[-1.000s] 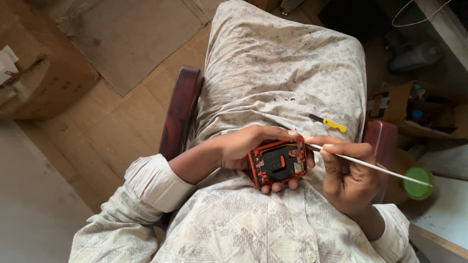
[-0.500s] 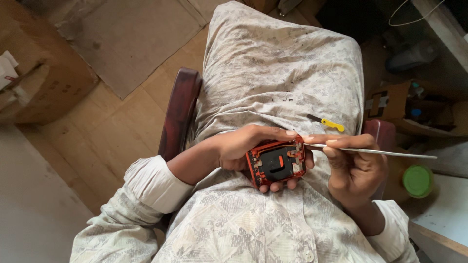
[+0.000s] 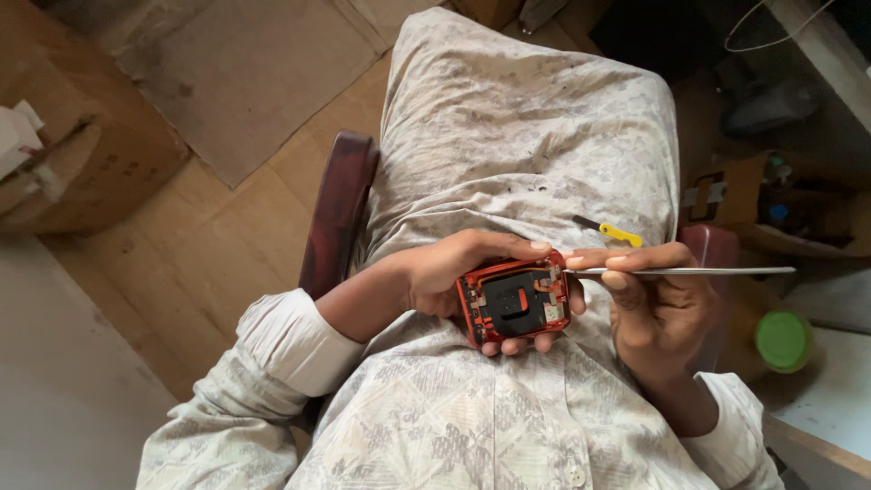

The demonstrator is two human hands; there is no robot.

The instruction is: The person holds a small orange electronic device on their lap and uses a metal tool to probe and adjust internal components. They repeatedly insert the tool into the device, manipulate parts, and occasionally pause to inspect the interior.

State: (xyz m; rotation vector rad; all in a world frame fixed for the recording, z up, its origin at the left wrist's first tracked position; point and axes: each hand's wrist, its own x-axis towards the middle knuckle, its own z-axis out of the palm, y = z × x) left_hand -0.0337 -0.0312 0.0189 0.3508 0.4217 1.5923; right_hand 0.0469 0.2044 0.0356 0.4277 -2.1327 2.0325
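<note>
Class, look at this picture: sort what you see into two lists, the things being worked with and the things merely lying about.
In use:
left hand holding the opened red device
right hand holding the thin metal tool

Lying about:
yellow-handled tool on the lap
green lid
cardboard box
wooden chair arm

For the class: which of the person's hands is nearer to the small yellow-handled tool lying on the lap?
Right. The right hand sits just below the yellow-handled tool, with a thin metal rod in its grip. The left hand, cradling the opened red device, is farther away, off to the tool's side.
</note>
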